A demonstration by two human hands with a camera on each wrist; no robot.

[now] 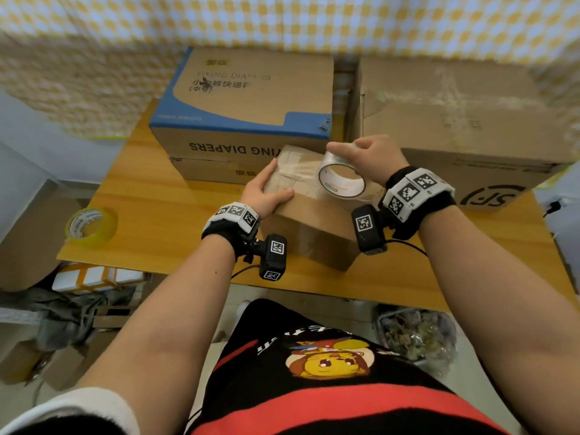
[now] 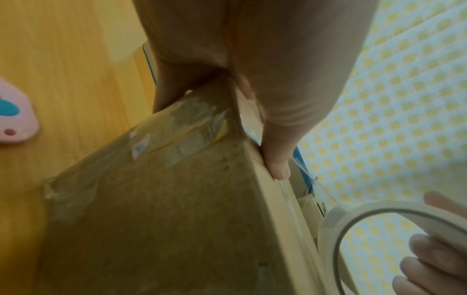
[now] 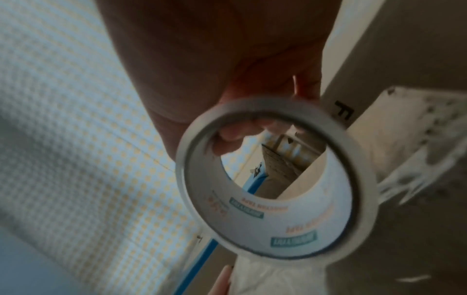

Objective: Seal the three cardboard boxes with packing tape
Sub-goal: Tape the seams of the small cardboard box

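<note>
Left hand (image 1: 266, 196) clamping the small box (image 1: 314, 221), stiff and probably light. Right hand (image 1: 373, 161) gripping the clear tape roll (image 1: 342, 180); best held by its rigid core.

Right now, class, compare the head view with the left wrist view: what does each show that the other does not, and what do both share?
Only the head view shows the yellow tape roll at the table's left edge, the diaper box and the big box behind.

Only the left wrist view shows a pink object lying on the table.

Both show the left hand holding the small box, and the right hand gripping the clear tape roll over it.
</note>
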